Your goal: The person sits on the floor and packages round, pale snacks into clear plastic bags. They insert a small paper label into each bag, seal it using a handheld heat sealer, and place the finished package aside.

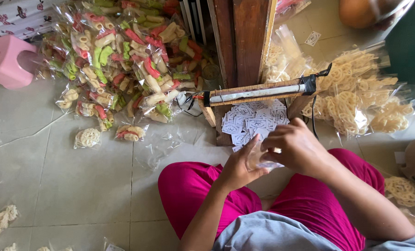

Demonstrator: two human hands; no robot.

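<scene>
My left hand (239,168) and my right hand (295,148) meet above my lap, both gripping a small clear plastic bag (264,160) between the fingers. What is inside the bag is hidden by my fingers. Just beyond my hands stands a wooden heat sealer (258,93) with a pale bar on top. A heap of small white paper labels (251,122) lies on its wooden base. I sit cross-legged in pink trousers (189,186) on a tiled floor.
A big pile of sealed bags of coloured crackers (123,60) lies at the upper left, with single packs (87,137) beside it. Open bags of pale ring crackers (356,100) sit at right. A pink stool (9,60) stands far left. A wooden post (247,37) rises behind the sealer.
</scene>
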